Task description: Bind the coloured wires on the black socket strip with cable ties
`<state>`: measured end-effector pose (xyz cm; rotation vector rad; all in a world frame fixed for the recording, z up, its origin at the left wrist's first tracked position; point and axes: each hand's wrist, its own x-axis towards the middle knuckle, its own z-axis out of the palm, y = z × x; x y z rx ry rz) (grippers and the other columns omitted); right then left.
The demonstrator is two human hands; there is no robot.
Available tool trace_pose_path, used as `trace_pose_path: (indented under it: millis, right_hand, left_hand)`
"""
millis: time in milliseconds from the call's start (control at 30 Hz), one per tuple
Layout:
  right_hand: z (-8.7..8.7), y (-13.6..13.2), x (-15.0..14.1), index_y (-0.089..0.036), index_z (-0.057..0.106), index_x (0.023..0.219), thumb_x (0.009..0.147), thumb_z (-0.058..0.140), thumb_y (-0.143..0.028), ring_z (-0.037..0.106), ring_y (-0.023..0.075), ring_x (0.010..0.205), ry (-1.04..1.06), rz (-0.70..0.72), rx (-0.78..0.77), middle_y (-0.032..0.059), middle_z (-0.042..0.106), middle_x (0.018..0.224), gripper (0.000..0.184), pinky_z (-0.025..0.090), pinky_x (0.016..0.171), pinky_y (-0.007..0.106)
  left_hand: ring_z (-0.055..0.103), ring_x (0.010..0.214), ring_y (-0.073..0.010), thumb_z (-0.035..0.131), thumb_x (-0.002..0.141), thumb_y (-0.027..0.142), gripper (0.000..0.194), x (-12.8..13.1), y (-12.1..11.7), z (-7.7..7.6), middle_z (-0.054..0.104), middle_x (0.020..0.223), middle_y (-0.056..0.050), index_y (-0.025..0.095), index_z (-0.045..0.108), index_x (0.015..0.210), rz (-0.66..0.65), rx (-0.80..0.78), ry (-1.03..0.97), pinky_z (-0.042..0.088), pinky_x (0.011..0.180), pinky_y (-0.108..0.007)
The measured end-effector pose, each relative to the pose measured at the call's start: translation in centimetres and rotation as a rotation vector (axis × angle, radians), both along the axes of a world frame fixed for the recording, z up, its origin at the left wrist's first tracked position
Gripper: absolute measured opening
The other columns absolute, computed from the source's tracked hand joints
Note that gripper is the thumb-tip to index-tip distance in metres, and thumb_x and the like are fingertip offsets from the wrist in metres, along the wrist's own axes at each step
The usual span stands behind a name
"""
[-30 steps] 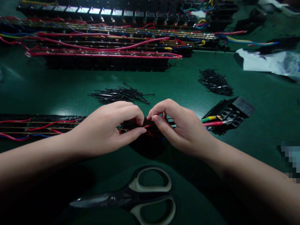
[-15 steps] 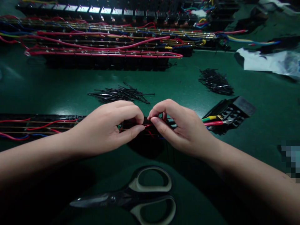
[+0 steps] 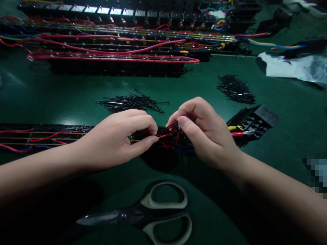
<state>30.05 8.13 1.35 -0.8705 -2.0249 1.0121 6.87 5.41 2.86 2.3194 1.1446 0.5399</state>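
Observation:
My left hand [image 3: 127, 137] is closed in a loose pinch, and a red wire [image 3: 165, 135] runs out from its thumb tip to the right. Between the thumb and index finger of my right hand [image 3: 206, 132] is a thin black cable tie [image 3: 172, 124], its end pointing left toward the wire. Both hands are over a long black wired module [image 3: 62, 136] with brass-coloured strips and red and blue wires. Its middle is partly covered by my hands. Just beyond my left hand lies a pile of black cable ties [image 3: 130, 102].
Scissors [image 3: 138, 214] with pale-rimmed handles lie in front of me. A second pile of cable ties [image 3: 235, 90] is at the right, near a black block [image 3: 258, 122] with thick red and yellow leads. More wired modules [image 3: 114, 51] line the back, with white plastic [image 3: 286, 66] at right.
My right hand has shifted slightly right and up, away from my left. The cable tie in its fingers shows more clearly now. My left hand stays in place.

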Motion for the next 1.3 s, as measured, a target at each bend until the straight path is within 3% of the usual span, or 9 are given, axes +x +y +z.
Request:
trace_pose_path:
  millis: [400, 1300]
  right_hand:
    - [-0.44, 0.48, -0.03, -0.028, 0.048, 0.094, 0.104, 0.051, -0.030, 0.065, 0.0161, 0.071, 0.122, -0.096, -0.070, -0.0020, 0.068, 0.084, 0.011, 0.055, 0.066, 0.033]
    - [-0.46, 0.55, 0.07, -0.027, 0.050, 0.094, 0.103, 0.051, -0.027, 0.067, 0.0161, 0.071, 0.093, -0.077, -0.065, -0.0019, 0.068, 0.082, 0.009, 0.056, 0.064, 0.033]
  left_hand:
    - [0.060, 0.081, -0.0107, 0.056, 0.099, 0.025, 0.013, -0.02, -0.04, 0.07, 0.066, 0.087, 0.004, 0.021, 0.063, 0.089, 0.000, -0.011, 0.007, 0.044, 0.075, -0.021]
    - [0.062, 0.081, -0.0133, 0.054, 0.100, 0.025, 0.015, -0.02, 0.01, 0.12, 0.067, 0.086, 0.002, 0.022, 0.063, 0.088, 0.002, -0.015, 0.019, 0.046, 0.075, -0.024]
